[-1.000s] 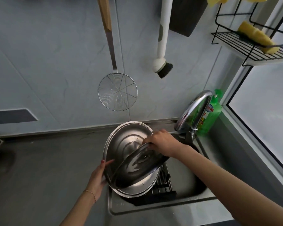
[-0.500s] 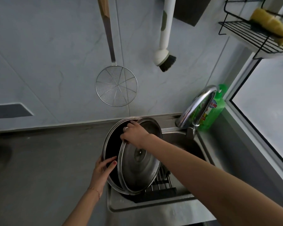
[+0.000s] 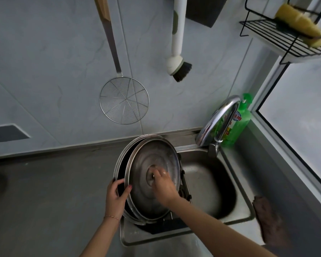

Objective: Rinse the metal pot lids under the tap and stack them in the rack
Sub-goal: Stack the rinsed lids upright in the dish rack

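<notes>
Two round metal pot lids stand almost upright on the black rack [image 3: 185,188] at the sink's left side. The front lid [image 3: 152,156] shows its inner face and leans on the larger back lid [image 3: 121,160], of which only the left rim shows. My left hand [image 3: 116,197] grips the left rims of both lids, thumb over the front one. My right hand [image 3: 163,184] rests flat on the middle of the front lid, fingers by its centre boss. The curved chrome tap [image 3: 219,119] stands behind the basin; no water runs.
The steel sink basin [image 3: 211,182] lies to the right of the rack. A green soap bottle [image 3: 239,121] stands behind the tap. A wire skimmer [image 3: 124,100] and a dish brush [image 3: 178,65] hang on the wall. A brown cloth [image 3: 267,216] lies on the sink's right edge.
My right hand swung the smaller lid from flat to upright against the back lid, then slid from its top rim down to its centre. My left hand shifted onto both rims.
</notes>
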